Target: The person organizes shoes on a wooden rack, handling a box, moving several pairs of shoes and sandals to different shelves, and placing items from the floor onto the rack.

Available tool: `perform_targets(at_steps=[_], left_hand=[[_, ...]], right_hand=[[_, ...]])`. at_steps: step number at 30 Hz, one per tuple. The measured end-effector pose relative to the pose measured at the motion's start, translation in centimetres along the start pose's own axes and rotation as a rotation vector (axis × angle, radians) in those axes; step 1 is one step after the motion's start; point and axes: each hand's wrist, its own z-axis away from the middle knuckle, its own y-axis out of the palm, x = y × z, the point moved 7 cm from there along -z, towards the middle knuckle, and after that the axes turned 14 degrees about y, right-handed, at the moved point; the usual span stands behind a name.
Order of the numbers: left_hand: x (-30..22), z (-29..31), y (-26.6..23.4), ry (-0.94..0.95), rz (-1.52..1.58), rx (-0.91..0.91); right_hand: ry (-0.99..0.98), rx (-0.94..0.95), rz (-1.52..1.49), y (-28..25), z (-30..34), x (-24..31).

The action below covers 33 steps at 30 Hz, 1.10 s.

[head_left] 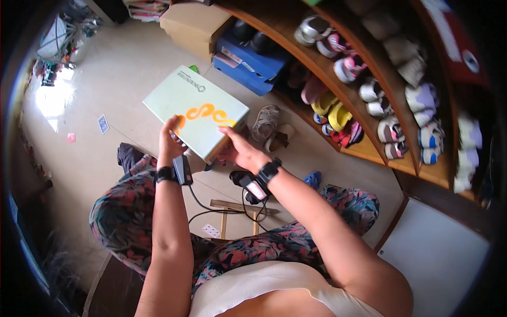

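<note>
A pale green shoebox (182,100) with orange curled markings is held up in front of me, tilted, above the floor. My left hand (170,141) grips its near left edge, the thumb lying on top. At the near right corner my right hand (240,150) holds it, thumb on the lid and the other fingers partly hidden below. The lid looks closed, so the inside is hidden. Just beyond my right hand, a grey strappy shoe (265,122) and a brown-and-white shoe (280,137) lie on the floor.
A wooden shoe rack (317,61) with several pairs curves along the right. A blue shoebox (248,61) and a brown cardboard box (193,29) stand at its far end. Playing cards (103,124) lie on the floor. Black cables (203,206) hang from my wrist devices above a small wooden frame (237,206).
</note>
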Motion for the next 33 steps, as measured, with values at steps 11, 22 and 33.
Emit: perform_targets(at_steps=[11,22,33], left_hand=[[2.4,16.9,13.5,-0.129,-0.182,0.585],[11.8,26.4,18.8,0.470,-0.834,1.581],[20.7,23.9,23.2,0.188,-0.884,1.505]], right_hand=[[-0.233,-0.040,-0.092,-9.9,20.1,-7.7],[-0.370,-0.175,-0.418,-17.0,28.1,-19.7],[-0.301,-0.146,-0.597,-23.5,29.7,-21.4]])
